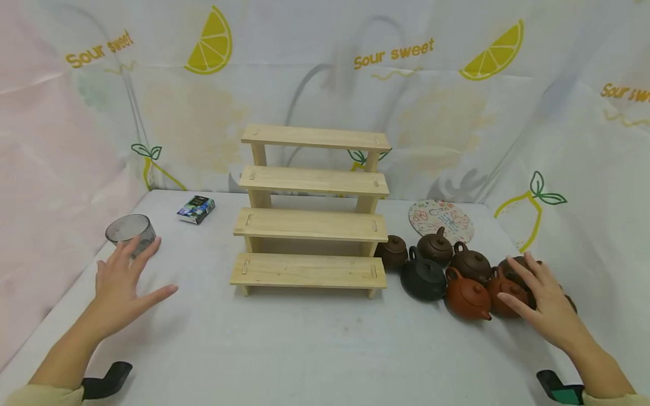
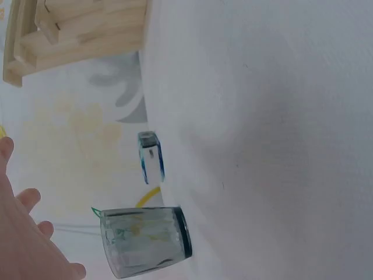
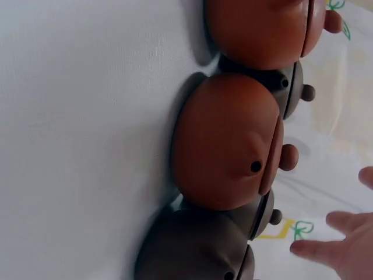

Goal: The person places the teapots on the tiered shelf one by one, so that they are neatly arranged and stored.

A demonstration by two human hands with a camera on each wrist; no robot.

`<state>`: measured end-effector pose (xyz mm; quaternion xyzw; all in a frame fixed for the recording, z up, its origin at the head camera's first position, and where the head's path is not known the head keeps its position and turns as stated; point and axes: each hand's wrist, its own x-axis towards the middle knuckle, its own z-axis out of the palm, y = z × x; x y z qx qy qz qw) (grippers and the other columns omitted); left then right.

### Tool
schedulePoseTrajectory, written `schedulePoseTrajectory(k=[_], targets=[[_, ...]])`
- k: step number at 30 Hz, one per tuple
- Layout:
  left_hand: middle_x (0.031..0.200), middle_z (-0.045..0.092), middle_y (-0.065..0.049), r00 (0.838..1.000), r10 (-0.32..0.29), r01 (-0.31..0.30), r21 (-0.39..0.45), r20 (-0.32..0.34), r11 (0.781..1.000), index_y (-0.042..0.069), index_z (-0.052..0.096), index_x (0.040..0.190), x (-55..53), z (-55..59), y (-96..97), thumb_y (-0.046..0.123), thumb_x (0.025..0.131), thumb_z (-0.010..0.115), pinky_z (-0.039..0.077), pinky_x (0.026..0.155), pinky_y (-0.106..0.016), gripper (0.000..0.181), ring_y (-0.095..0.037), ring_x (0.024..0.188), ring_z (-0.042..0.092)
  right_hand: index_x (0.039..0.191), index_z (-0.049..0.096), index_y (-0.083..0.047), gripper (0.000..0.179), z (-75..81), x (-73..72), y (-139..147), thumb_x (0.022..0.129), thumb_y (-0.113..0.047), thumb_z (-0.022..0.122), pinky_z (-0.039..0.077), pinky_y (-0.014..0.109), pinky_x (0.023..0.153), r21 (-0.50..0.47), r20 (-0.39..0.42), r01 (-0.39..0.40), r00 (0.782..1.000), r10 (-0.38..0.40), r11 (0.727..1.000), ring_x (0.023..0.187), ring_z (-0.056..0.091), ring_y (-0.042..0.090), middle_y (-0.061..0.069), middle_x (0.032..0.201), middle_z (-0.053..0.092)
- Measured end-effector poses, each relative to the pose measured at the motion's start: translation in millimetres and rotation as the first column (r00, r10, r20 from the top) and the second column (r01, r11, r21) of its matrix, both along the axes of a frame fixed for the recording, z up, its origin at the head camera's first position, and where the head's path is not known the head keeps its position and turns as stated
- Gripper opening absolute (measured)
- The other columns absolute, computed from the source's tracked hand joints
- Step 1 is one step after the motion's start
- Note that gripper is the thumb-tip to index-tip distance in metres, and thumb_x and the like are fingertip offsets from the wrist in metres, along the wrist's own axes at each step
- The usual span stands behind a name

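My left hand point(image 1: 119, 296) is held over the left side of the table with spread fingers and an empty palm. Its fingertips overlap a grey-tinted clear glass point(image 1: 127, 226) in the head view. In the left wrist view the glass point(image 2: 143, 242) stands upright beyond the fingers. On the right, my other hand point(image 1: 553, 307) hovers with fingers apart over a cluster of clay teapots, holding none. Two are reddish-brown teapots, one in front point(image 1: 466, 298) and one point(image 1: 503, 293) partly behind the fingers. A black teapot point(image 1: 423, 280) and several dark brown teapots point(image 1: 470, 265) crowd around them.
A four-step wooden display stand point(image 1: 310, 272) occupies the table's middle. Behind the glass lies a small dark, colourful box point(image 1: 195, 209). A round patterned mat point(image 1: 440, 219) lies at the back right behind the teapots. A printed cloth backdrop point(image 1: 304, 96) closes off the rear.
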<state>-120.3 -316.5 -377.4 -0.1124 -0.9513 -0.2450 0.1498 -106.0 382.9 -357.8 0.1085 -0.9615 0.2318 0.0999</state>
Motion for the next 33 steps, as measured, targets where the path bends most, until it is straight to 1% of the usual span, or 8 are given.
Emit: schedulePoseTrajectory(k=[5, 11, 14, 18, 20, 25, 27, 33], targets=[[0.148, 0.01, -0.028, 0.999, -0.035, 0.037, 0.075, -0.024, 0.997, 0.016, 0.021, 0.149, -6.7, 2.0, 11.2, 0.031, 0.074, 0.077, -0.013, 0.098, -0.066, 0.095, -0.051, 0.133, -0.003, 0.149, 0.021, -0.012, 0.071, -0.9, -0.7, 2, 0.09, -0.024, 0.06, 0.001, 0.079, 0.086, -0.044, 0.023, 0.011, 1.0, -0.01, 0.999, 0.133, -0.003, 0.051, 0.023, 0.152, 0.003], [0.151, 0.006, -0.023, 0.996, -0.064, 0.054, 0.156, 0.062, 0.986, 0.016, 0.017, 0.15, -11.3, 2.5, 25.0, 0.028, 0.075, 0.077, -0.002, 0.096, -0.072, 0.097, -0.045, 0.136, -0.004, 0.148, 0.024, -0.011, 0.074, -6.5, 1.1, 9, 0.087, -0.019, 0.064, 0.003, 0.077, 0.09, -0.107, -0.003, 0.009, 1.0, -0.009, 0.994, 0.135, 0.001, 0.048, 0.022, 0.152, 0.007], [0.152, 0.008, -0.021, 0.993, -0.075, 0.056, 0.193, 0.092, 0.98, 0.017, 0.017, 0.15, -13.5, 2.9, 32.0, 0.027, 0.076, 0.077, 0.006, 0.094, -0.074, 0.096, -0.044, 0.136, 0.0, 0.146, 0.028, -0.01, 0.075, -10.6, 3.5, 15, 0.083, -0.011, 0.069, 0.012, 0.045, 0.111, -0.137, -0.075, -0.009, 0.997, -0.002, 0.99, 0.14, 0.007, 0.023, 0.013, 0.153, 0.013], [0.151, 0.013, -0.021, 0.989, -0.096, 0.066, 0.245, 0.114, 0.967, 0.016, 0.017, 0.15, -18.4, 2.9, 40.5, 0.025, 0.077, 0.077, 0.016, 0.095, -0.072, 0.095, -0.045, 0.134, 0.011, 0.144, 0.034, -0.011, 0.079, -13.5, 6.6, 22, 0.077, -0.004, 0.073, 0.014, -0.001, 0.09, -0.154, -0.153, -0.017, 0.988, -0.007, 0.988, 0.128, 0.014, -0.01, -0.018, 0.148, 0.018], [0.15, 0.017, -0.021, 0.987, -0.113, 0.078, 0.281, 0.112, 0.957, 0.016, 0.018, 0.15, -20.8, 1.9, 43.8, 0.023, 0.077, 0.078, 0.02, 0.096, -0.068, 0.095, -0.045, 0.133, 0.016, 0.144, 0.035, -0.011, 0.079, -16.8, 6.3, 27, 0.075, -0.002, 0.075, 0.014, -0.001, 0.089, -0.159, -0.17, -0.011, 0.985, -0.016, 0.987, 0.123, 0.018, -0.014, -0.026, 0.144, 0.019], [0.147, 0.023, -0.02, 0.982, -0.164, 0.118, 0.366, 0.097, 0.923, 0.017, 0.02, 0.149, -26.8, 0.0, 52.2, 0.016, 0.077, 0.078, 0.029, 0.096, -0.061, 0.092, -0.044, 0.131, 0.022, 0.145, 0.035, -0.016, 0.078, -31.1, 5.8, 45, 0.078, -0.007, 0.075, 0.012, 0.013, 0.101, -0.156, -0.159, 0.057, 0.984, -0.082, 0.986, 0.118, 0.022, -0.013, -0.009, 0.151, 0.021], [0.147, 0.023, -0.019, 0.979, -0.175, 0.121, 0.384, 0.107, 0.915, 0.017, 0.019, 0.149, -28.8, 0.0, 55.6, 0.016, 0.078, 0.077, 0.032, 0.095, -0.059, 0.092, -0.043, 0.131, 0.023, 0.145, 0.034, -0.016, 0.077, -33.3, 6.4, 49, 0.079, -0.008, 0.073, 0.013, 0.033, 0.109, -0.171, -0.139, 0.076, 0.985, -0.1, 0.982, 0.125, 0.022, -0.005, 0.0, 0.152, 0.02], [0.15, 0.021, -0.015, 0.971, -0.204, 0.134, 0.414, 0.128, 0.9, 0.015, 0.02, 0.149, -36.8, -4.1, 65.2, 0.017, 0.079, 0.077, 0.038, 0.092, -0.054, 0.09, -0.042, 0.13, 0.027, 0.143, 0.037, -0.012, 0.072, -34.3, 7.0, 50, 0.08, -0.011, 0.073, 0.01, 0.049, 0.109, -0.183, -0.153, 0.14, 0.974, -0.169, 0.973, 0.134, 0.016, 0.003, 0.007, 0.151, 0.023]])
